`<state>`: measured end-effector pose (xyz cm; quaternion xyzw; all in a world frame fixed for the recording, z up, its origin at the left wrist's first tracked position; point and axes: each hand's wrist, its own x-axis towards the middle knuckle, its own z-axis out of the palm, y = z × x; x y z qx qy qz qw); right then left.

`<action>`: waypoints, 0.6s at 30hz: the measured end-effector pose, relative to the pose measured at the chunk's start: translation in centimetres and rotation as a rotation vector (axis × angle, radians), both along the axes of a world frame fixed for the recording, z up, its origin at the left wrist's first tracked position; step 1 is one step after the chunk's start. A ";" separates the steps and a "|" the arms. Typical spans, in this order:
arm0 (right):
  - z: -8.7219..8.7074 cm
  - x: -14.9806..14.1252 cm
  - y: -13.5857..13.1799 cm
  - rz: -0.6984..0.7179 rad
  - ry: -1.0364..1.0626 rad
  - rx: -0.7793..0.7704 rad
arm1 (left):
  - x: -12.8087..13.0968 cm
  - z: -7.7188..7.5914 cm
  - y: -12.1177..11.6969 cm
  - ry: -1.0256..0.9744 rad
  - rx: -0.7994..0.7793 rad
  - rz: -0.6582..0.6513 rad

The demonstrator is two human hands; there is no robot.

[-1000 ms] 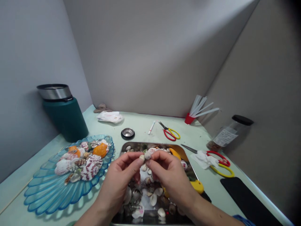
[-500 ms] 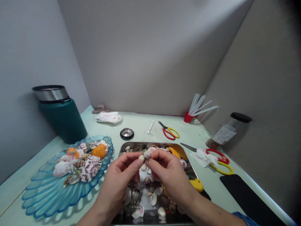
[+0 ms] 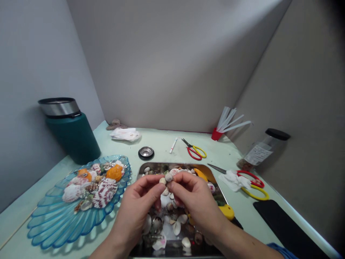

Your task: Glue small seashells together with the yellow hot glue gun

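Shells: cream shell [image 3: 162, 181] and grey spiral shell [image 3: 168, 177], side by side, touching, raised above the metal tray [image 3: 172, 250].
Left hand [image 3: 136, 203]: thumb and forefinger closed in a pinch on the cream shell; remaining fingers curled.
Right hand [image 3: 196, 203]: thumb and forefinger closed in a pinch on the grey spiral shell; remaining fingers curled.
Change from half a second ago: grip and pairing unchanged; counter [image 3: 161, 144] items appear marginally farther right together, their mutual arrangement the same, indicating a slight camera shift.
Tray contents: loose shells, mostly pale, plus a yellow-handled tool [image 3: 226, 212] at the right edge, partly hidden by the right hand.
Jar label [image 3: 259, 154]: white, with lines of print too small to read; fixed to a clear, black-capped jar [image 3: 265, 144].
Pen [image 3: 173, 145]: white barrel, red band; markings illegible.
Blue plate [image 3: 61, 223]: scallop-shaped, left of the tray; carries patterned and orange shells.
Green bottle [image 3: 72, 138]: behind the plate, steel collar, black rim.
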<state>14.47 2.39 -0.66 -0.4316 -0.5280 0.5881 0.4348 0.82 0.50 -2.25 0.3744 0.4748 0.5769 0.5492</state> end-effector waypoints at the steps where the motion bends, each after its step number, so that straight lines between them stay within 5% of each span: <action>1: 0.0 0.0 0.0 0.000 0.004 -0.002 | 0.0 0.0 0.0 0.005 0.002 0.001; 18: 0.0 0.1 0.2 0.048 0.164 -0.037 | 0.0 0.3 -0.1 0.057 0.085 -0.031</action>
